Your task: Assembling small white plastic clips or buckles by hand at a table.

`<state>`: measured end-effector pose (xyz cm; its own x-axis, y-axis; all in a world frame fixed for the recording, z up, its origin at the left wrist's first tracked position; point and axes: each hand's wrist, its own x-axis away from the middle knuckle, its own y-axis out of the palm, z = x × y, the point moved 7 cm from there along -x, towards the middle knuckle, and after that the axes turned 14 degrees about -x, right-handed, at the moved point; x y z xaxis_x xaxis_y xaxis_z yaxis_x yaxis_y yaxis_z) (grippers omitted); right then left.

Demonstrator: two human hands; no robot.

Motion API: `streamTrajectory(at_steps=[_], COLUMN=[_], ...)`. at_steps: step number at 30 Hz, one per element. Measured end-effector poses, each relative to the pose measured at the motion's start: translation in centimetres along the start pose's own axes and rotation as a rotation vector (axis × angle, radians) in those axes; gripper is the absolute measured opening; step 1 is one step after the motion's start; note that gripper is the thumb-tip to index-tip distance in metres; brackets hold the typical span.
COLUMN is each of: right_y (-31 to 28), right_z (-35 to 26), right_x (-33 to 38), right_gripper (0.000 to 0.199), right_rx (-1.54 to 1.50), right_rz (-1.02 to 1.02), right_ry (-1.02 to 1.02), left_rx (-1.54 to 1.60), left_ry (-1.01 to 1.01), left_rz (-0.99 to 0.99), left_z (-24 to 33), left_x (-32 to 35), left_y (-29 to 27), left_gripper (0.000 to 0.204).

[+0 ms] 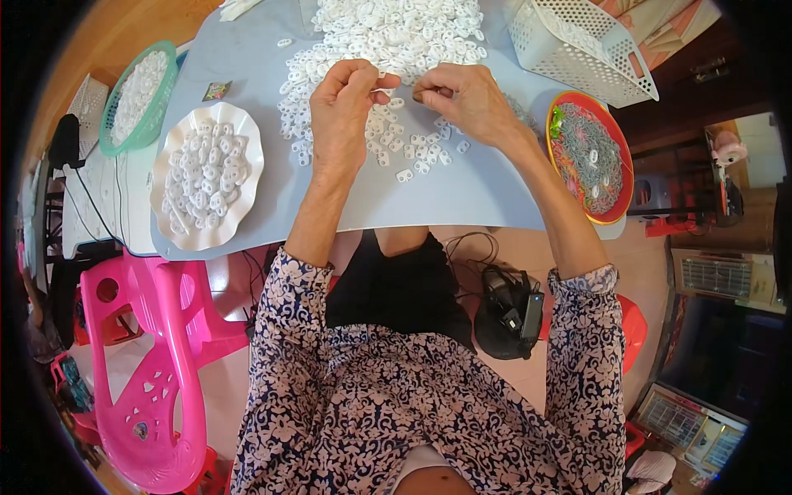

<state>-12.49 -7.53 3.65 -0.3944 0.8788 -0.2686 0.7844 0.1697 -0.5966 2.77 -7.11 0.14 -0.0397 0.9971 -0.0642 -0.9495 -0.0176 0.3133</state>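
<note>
Both of my hands are raised over the near side of a large pile of small white plastic pieces with two holes each point(396, 33). My left hand point(342, 111) is closed in a pinch, with a bit of a white plastic piece showing between thumb and fingertips. To its right, my right hand point(472, 101) also pinches; whatever sits between its fingertips is too small to make out. The hands are apart. Below them, several loose white pieces point(425, 153) lie scattered on the grey-blue table point(470, 202).
A scalloped white dish point(250, 157) of white pieces stands at left, near a green basket point(108, 136). At right are a red bowl point(624, 169) of small grey parts and a white perforated basket point(569, 54). A pink plastic chair point(194, 412) stands lower left.
</note>
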Motion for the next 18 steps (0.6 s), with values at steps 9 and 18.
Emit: streamTrajectory(at_steps=[9, 18], right_y=[-3.7, -8.4], right_z=[2.9, 4.4], right_x=[1.4, 2.4], right_gripper=[0.013, 0.015], right_rx=[0.025, 0.272], right_rz=[0.324, 0.263], right_ry=[0.062, 0.211], left_rx=[-0.104, -0.194], left_ry=[-0.058, -0.098], left_rz=[-0.056, -0.279], left_z=[-0.1, -1.4], left_x=[0.2, 0.9], left_y=[0.6, 2.5], left_gripper=[0.013, 0.013])
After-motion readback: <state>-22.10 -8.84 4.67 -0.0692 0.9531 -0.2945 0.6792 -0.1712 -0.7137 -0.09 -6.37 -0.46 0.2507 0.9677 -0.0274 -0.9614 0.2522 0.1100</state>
